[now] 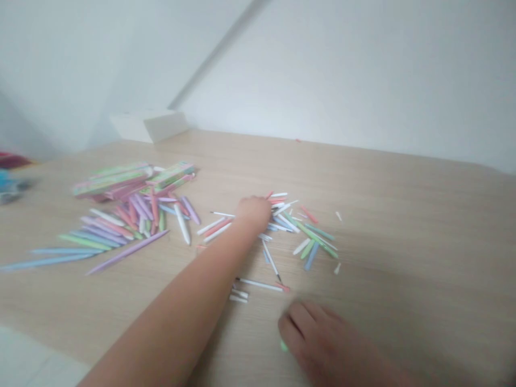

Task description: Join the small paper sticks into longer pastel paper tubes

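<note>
My left hand (255, 210) reaches far forward to a loose heap of pen parts, its fingertips hidden behind the back of the hand and blurred. White, red, blue and green pen barrels (282, 220) lie beside it. Close to me, my right hand (308, 333) is curled closed over the table, and a bit of a light green pen part (284, 346) sticks out under its fingers. A white refill with a dark tip (260, 284) lies between the two hands, one end by a small red piece (285, 288). Another refill (272, 260) slants just beyond it.
Several pastel pens (121, 226) are spread at the left, in front of colourful flat boxes (116, 180). A white box (167, 126) stands at the back by the wall (342, 70). Small white pieces (337, 268) lie on the wooden table (423, 258) at right.
</note>
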